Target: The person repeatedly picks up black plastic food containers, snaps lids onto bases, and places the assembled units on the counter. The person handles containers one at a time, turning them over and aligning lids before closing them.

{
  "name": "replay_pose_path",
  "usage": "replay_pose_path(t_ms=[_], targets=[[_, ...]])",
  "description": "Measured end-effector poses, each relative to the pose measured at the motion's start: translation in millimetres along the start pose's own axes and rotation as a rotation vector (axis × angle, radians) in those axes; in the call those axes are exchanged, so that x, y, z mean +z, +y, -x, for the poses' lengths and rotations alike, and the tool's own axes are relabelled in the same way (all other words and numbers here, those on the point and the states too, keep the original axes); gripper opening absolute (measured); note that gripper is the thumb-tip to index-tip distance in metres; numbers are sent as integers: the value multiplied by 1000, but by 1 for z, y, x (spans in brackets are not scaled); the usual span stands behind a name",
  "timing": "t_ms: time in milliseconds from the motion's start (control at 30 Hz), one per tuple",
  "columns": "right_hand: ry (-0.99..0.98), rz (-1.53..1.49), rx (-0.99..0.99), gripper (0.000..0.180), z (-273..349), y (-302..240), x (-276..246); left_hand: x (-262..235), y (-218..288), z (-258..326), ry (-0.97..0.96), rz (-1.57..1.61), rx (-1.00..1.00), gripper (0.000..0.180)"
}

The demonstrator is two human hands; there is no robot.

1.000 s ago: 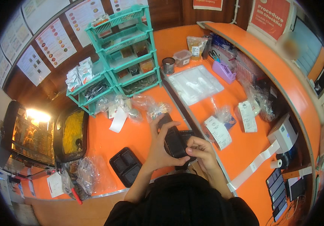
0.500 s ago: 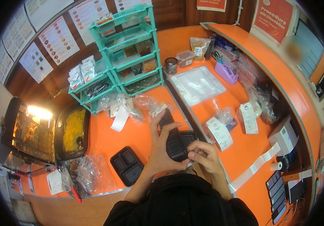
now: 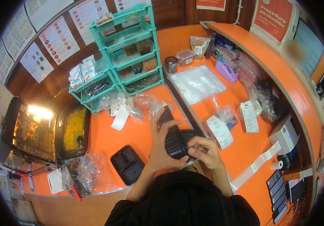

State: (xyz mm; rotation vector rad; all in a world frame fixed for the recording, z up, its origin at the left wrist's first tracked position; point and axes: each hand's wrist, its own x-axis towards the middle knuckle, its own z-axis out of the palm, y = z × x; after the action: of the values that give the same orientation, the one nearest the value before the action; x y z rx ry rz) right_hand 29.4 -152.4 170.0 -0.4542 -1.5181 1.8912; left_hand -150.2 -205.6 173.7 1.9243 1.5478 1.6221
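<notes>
My left hand [image 3: 159, 152] is wrapped round a black plastic food container [image 3: 174, 141], held up on its side just above the counter's near edge. With thumb and fingers bent together, my right hand [image 3: 208, 153] pinches at the rim of a black tray at the container's lower right corner. Part of that black tray [image 3: 188, 134] shows behind the held container; whether the two are nested or apart I cannot tell. To the left of my hands, a black compartment tray [image 3: 127, 165] lies face up on the orange counter [image 3: 105, 132].
A teal tiered rack [image 3: 130, 47] stands at the back. On the left are a pan of yellow rice [image 3: 74, 130], a lit display case [image 3: 33, 130] and red-handled scissors [image 3: 76, 193]. Bagged packs with receipts [image 3: 219, 132], plastic sheets [image 3: 198, 84] and a receipt printer [image 3: 284, 135] lie right.
The held container has tilted slightly, and its side shows more. My right fingers have shifted a little at its corner; both hands keep their hold.
</notes>
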Motion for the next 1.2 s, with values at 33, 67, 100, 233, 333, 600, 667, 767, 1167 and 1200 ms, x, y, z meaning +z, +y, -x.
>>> replay_pose_path(t_ms=[33,67,100,233,333,600,667,767,1167,1200], targets=[[-5,12,-30,9,-2,-1,-1,0,1,-3,5,8,9,77],[-8,23,-50,9,-1,1,-2,1,1,-2,10,19,7,78],[-13,34,-70,9,0,2,-3,2,1,-2,15,29,6,78],[-15,71,-37,10,-2,3,-2,-1,1,2,26,-26,4,80],[-32,78,0,11,-12,8,11,-19,2,9,70,-110,-28,86],[-536,-230,-54,31,-92,108,-32,4,-33,44,256,-109,-179,83],[-820,-482,135,44,-114,122,-22,-8,-44,60,296,-106,-264,85],[-282,-106,61,15,-59,66,73,-48,-37,90,297,-191,-323,92],[-404,-426,27,24,-55,68,101,-189,108,140,1030,-878,242,59],[-381,-466,10,26,-53,69,99,-182,96,128,945,-790,186,56]])
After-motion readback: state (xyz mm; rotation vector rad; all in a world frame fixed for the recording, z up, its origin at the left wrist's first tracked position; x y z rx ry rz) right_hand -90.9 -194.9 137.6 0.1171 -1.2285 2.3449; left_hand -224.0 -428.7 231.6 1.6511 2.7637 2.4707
